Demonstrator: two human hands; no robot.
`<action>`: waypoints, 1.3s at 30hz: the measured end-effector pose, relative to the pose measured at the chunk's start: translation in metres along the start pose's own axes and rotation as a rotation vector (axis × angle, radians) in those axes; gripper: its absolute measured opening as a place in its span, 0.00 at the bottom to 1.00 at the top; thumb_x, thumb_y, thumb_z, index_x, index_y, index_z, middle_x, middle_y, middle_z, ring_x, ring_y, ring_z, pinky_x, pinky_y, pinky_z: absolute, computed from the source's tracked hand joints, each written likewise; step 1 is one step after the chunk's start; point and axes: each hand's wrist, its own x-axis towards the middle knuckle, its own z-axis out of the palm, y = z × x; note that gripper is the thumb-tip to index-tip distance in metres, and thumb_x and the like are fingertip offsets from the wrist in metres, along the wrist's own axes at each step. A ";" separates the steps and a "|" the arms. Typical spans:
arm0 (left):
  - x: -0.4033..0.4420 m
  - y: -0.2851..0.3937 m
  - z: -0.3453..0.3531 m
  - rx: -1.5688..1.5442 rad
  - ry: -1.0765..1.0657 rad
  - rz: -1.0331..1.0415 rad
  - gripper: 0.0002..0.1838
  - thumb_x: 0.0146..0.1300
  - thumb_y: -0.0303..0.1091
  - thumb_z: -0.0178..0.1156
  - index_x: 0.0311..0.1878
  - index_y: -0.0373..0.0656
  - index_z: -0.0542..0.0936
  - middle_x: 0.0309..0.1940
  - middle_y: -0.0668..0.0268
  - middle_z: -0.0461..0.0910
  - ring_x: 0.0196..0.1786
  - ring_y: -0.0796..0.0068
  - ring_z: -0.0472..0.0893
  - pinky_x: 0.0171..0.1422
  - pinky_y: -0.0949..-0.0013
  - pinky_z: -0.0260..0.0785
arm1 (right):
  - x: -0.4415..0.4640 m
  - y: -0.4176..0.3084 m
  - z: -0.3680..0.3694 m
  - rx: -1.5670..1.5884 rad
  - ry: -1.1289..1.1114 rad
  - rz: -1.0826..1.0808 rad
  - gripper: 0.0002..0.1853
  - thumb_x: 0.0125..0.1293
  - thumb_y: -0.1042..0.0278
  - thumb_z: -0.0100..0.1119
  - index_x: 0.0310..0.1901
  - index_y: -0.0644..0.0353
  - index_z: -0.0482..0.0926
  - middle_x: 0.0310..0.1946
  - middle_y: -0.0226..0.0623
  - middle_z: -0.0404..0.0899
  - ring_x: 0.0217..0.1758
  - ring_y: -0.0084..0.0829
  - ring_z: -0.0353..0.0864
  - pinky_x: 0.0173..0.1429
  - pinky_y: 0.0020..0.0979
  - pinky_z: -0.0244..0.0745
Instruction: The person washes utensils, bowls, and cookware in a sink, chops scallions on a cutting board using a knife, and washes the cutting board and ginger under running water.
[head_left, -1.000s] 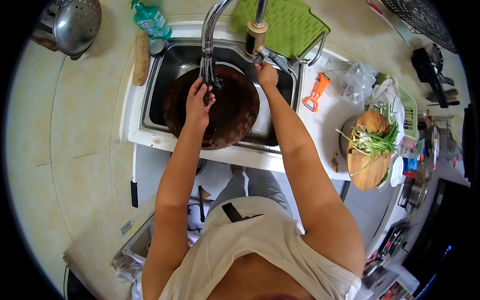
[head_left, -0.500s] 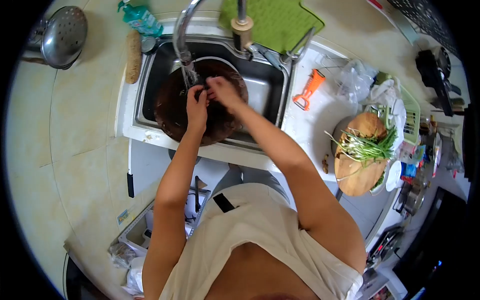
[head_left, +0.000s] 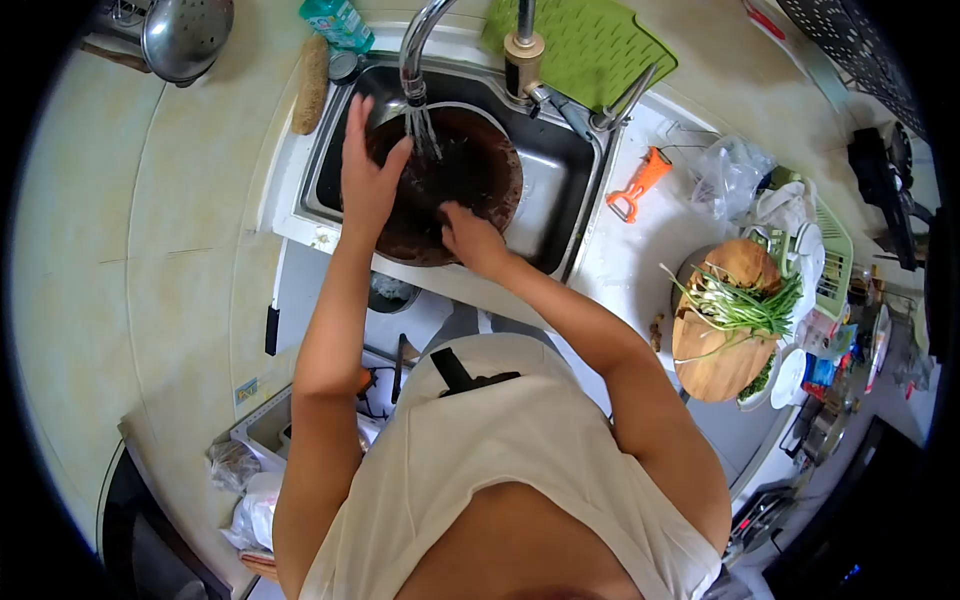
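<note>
A round dark brown basin (head_left: 508, 190) sits in the steel sink (head_left: 560, 190), holding dark contents I cannot make out. Water runs into it from the curved faucet (head_left: 412, 75). My left hand (head_left: 370, 185) is over the basin's left side, beside the stream, with its thumb and fingers spread and nothing in it. My right hand (head_left: 472, 238) reaches over the basin's near right rim. Its thumb and forefinger are apart, pointing into the dark inside, and the other fingers are partly hidden.
An orange peeler (head_left: 640, 185) lies right of the sink, near a clear plastic bag (head_left: 735, 170). Green onions (head_left: 740, 305) rest on a wooden board (head_left: 715, 360). Behind the sink lies a green mat (head_left: 580, 50). A brown loofah-like roll (head_left: 311, 85) and a teal bottle (head_left: 338, 22) stand left.
My hands were close together under the stream and have moved apart. The left has opened and shifted left and up; the right has come down towards the near rim. The view has shifted slightly.
</note>
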 end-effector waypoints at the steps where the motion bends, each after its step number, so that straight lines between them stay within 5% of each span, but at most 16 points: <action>1: 0.010 -0.001 0.003 -0.052 -0.044 -0.009 0.38 0.59 0.29 0.63 0.70 0.37 0.57 0.63 0.56 0.69 0.63 0.67 0.70 0.65 0.68 0.60 | -0.013 -0.009 0.002 -0.145 0.020 -0.159 0.15 0.63 0.69 0.51 0.52 0.58 0.68 0.38 0.47 0.76 0.27 0.39 0.82 0.29 0.37 0.79; 4: 0.026 0.004 0.018 -0.284 -0.168 -0.133 0.32 0.61 0.25 0.60 0.68 0.38 0.61 0.62 0.60 0.69 0.64 0.70 0.67 0.67 0.70 0.57 | -0.036 -0.044 -0.004 -0.493 -0.295 -0.337 0.17 0.62 0.66 0.49 0.52 0.60 0.70 0.34 0.45 0.74 0.30 0.41 0.83 0.26 0.37 0.79; 7: 0.036 -0.018 0.023 -0.270 -0.227 -0.142 0.24 0.61 0.25 0.60 0.61 0.38 0.70 0.55 0.64 0.75 0.59 0.74 0.71 0.65 0.72 0.59 | -0.033 -0.019 0.009 -0.593 -0.175 -0.384 0.16 0.60 0.67 0.49 0.50 0.61 0.70 0.33 0.44 0.74 0.27 0.40 0.83 0.26 0.37 0.78; 10: 0.043 -0.027 0.022 -0.291 -0.256 -0.180 0.18 0.60 0.25 0.60 0.54 0.38 0.74 0.49 0.67 0.77 0.55 0.76 0.73 0.63 0.73 0.59 | -0.001 0.030 -0.008 -0.610 -0.209 -0.004 0.15 0.63 0.70 0.46 0.50 0.63 0.66 0.37 0.50 0.75 0.27 0.45 0.83 0.27 0.40 0.79; 13: 0.043 -0.022 0.015 -0.236 -0.340 -0.144 0.17 0.61 0.25 0.60 0.54 0.38 0.74 0.48 0.67 0.77 0.55 0.76 0.72 0.63 0.72 0.60 | 0.017 0.060 -0.034 -0.659 -0.082 0.051 0.12 0.63 0.73 0.45 0.47 0.65 0.67 0.34 0.49 0.77 0.27 0.45 0.83 0.27 0.40 0.79; 16: 0.040 -0.012 0.009 -0.155 -0.329 -0.115 0.17 0.62 0.25 0.58 0.55 0.37 0.73 0.48 0.66 0.77 0.55 0.74 0.73 0.63 0.71 0.61 | 0.002 0.030 -0.035 -0.704 -0.145 -0.099 0.13 0.62 0.72 0.46 0.47 0.64 0.68 0.33 0.46 0.77 0.25 0.42 0.82 0.25 0.39 0.78; 19: 0.037 -0.018 0.015 -0.499 -0.257 -0.245 0.16 0.62 0.24 0.56 0.54 0.38 0.73 0.45 0.66 0.78 0.52 0.73 0.75 0.61 0.69 0.64 | -0.039 -0.015 -0.012 -0.667 -0.217 -0.385 0.17 0.60 0.70 0.46 0.51 0.63 0.69 0.33 0.44 0.75 0.23 0.38 0.81 0.23 0.36 0.76; 21: 0.039 -0.032 0.025 -0.719 -0.229 -0.515 0.16 0.62 0.25 0.55 0.54 0.39 0.73 0.43 0.66 0.77 0.49 0.72 0.76 0.57 0.69 0.67 | -0.051 -0.028 -0.001 -0.639 -0.263 -0.410 0.17 0.59 0.70 0.46 0.50 0.63 0.69 0.33 0.45 0.75 0.23 0.38 0.81 0.23 0.35 0.76; 25: 0.044 -0.100 0.070 -1.107 -0.299 -0.876 0.12 0.63 0.28 0.57 0.50 0.39 0.75 0.36 0.66 0.77 0.39 0.72 0.76 0.45 0.70 0.72 | -0.039 -0.003 -0.006 -0.638 -0.236 -0.232 0.17 0.60 0.71 0.46 0.51 0.65 0.67 0.32 0.47 0.75 0.24 0.40 0.82 0.24 0.36 0.76; 32: 0.053 -0.098 0.098 -1.089 -0.376 -0.985 0.12 0.62 0.41 0.63 0.38 0.42 0.77 0.20 0.73 0.65 0.25 0.80 0.68 0.28 0.76 0.63 | -0.047 -0.043 -0.002 -0.572 -0.295 -0.206 0.17 0.60 0.71 0.47 0.51 0.65 0.67 0.32 0.49 0.76 0.27 0.41 0.82 0.24 0.37 0.78; 35: 0.049 -0.089 0.090 -0.935 -0.211 -1.009 0.17 0.61 0.48 0.63 0.38 0.41 0.78 0.18 0.72 0.68 0.26 0.73 0.73 0.30 0.73 0.68 | -0.057 -0.040 0.008 -0.610 -0.236 -0.186 0.16 0.59 0.71 0.49 0.50 0.65 0.68 0.32 0.47 0.76 0.27 0.39 0.83 0.23 0.34 0.77; 36: 0.052 -0.117 0.088 -1.027 -0.328 -1.010 0.17 0.62 0.48 0.61 0.38 0.41 0.78 0.19 0.70 0.70 0.27 0.71 0.74 0.33 0.70 0.69 | -0.052 -0.028 0.006 -0.685 -0.178 -0.129 0.16 0.59 0.71 0.49 0.50 0.64 0.69 0.32 0.47 0.76 0.27 0.39 0.83 0.23 0.34 0.77; 37: 0.054 -0.111 0.086 -0.966 -0.268 -1.030 0.09 0.69 0.31 0.48 0.44 0.38 0.76 0.19 0.70 0.69 0.28 0.70 0.76 0.34 0.68 0.73 | -0.045 -0.013 0.002 -0.758 -0.123 -0.076 0.16 0.59 0.71 0.49 0.49 0.64 0.69 0.32 0.47 0.76 0.27 0.38 0.83 0.23 0.33 0.77; 38: 0.055 -0.117 0.085 -1.047 -0.268 -1.063 0.15 0.66 0.44 0.58 0.38 0.40 0.78 0.20 0.70 0.71 0.31 0.69 0.75 0.36 0.69 0.71 | -0.037 0.009 -0.003 -0.758 -0.109 -0.018 0.17 0.58 0.71 0.50 0.49 0.64 0.69 0.31 0.47 0.76 0.27 0.38 0.83 0.23 0.33 0.77; 39: 0.055 -0.114 0.080 -1.099 -0.290 -1.080 0.12 0.65 0.40 0.59 0.39 0.39 0.78 0.21 0.69 0.73 0.32 0.69 0.76 0.37 0.71 0.72 | -0.031 0.027 -0.006 -0.756 -0.095 0.034 0.17 0.58 0.71 0.50 0.50 0.64 0.70 0.31 0.47 0.77 0.27 0.38 0.83 0.23 0.33 0.77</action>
